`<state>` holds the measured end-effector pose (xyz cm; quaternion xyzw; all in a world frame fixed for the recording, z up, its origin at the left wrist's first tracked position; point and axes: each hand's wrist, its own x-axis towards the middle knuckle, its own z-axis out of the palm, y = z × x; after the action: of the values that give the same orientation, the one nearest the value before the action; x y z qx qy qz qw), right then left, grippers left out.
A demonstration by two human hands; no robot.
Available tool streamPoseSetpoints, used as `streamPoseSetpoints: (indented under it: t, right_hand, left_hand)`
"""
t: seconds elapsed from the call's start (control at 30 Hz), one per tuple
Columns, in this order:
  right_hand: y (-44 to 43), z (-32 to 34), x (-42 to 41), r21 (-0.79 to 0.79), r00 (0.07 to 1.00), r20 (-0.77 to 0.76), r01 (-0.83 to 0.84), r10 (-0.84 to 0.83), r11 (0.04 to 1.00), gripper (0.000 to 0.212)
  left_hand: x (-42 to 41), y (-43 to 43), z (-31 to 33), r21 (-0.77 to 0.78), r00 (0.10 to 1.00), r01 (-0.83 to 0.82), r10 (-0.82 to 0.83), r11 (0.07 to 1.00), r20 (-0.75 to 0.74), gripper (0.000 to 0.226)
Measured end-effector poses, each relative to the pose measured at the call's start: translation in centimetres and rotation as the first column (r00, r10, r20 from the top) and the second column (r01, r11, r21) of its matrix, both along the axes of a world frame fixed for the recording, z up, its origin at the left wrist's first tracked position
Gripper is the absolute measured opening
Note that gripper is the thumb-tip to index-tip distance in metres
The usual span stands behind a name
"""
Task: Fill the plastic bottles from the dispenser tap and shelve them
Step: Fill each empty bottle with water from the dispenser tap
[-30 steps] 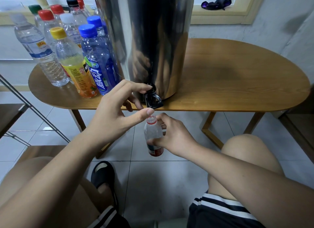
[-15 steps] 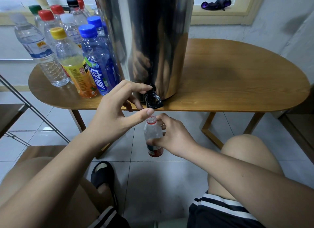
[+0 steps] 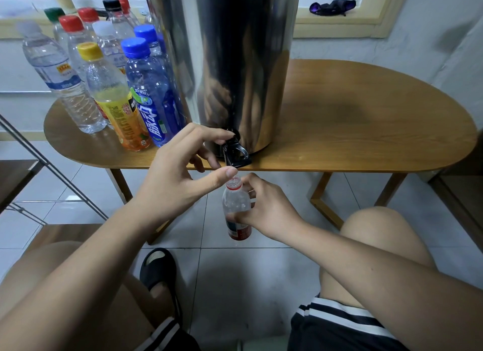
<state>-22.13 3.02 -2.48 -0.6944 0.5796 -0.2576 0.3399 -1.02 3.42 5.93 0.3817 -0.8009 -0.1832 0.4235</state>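
Note:
A small clear plastic bottle (image 3: 235, 201) with a red label and an open mouth hangs upright just below the black tap (image 3: 236, 151) of the tall steel dispenser (image 3: 235, 63). My right hand (image 3: 266, 206) grips the bottle around its middle. My left hand (image 3: 172, 178) is at the tap: the index finger lies over the lever's top, the other fingers curl beneath it, and the thumb points toward the bottle's mouth. I cannot tell whether water is running.
The dispenser stands on an oval wooden table (image 3: 352, 120). Several capped bottles crowd its left end, among them a blue one (image 3: 149, 89) and a yellow-capped one (image 3: 115, 99). A metal-framed shelf (image 3: 15, 172) is at the left. My knees and a black slipper (image 3: 156, 269) are below.

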Motion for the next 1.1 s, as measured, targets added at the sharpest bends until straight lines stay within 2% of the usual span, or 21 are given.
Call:
streamPoseSetpoints:
  t: [1.1]
  right_hand:
    - [-0.18, 0.14, -0.08, 0.002, 1.000, -0.015, 0.008, -0.008, 1.000, 0.063]
  left_hand:
    - [-0.01, -0.07, -0.02, -0.008, 1.000, -0.001, 0.002, 1.000, 0.006, 0.047]
